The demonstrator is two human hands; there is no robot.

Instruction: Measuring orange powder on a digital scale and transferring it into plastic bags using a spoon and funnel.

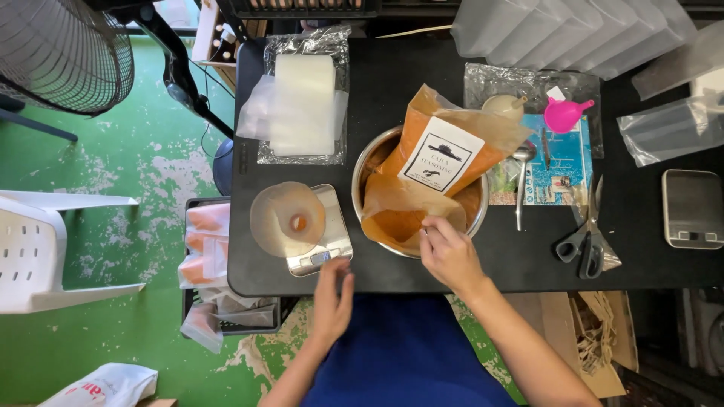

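Head view, looking straight down on a black table (pixel 377 75). Large clear bag of orange powder (pixel 430 166), white label on its face, lies slumped in a steel bowl (pixel 363 162) at table centre. Right hand (pixel 450 252): fingers pinch the bag's lower edge at the near rim of the bowl. Left hand (pixel 332 294): holds nothing, fingers loosely extended, fingertips at the near edge of a small steel scale (pixel 332 234). On the scale, a translucent funnel (pixel 286 218) with orange residue at its centre. Spoon (pixel 522 177) just right of the bowl; pink funnel (pixel 566 113) beyond it; scissors (pixel 584 245) near the table's front edge. Roll of clear bags (pixel 304 102) behind the scale. Second scale (pixel 692 207) far right.
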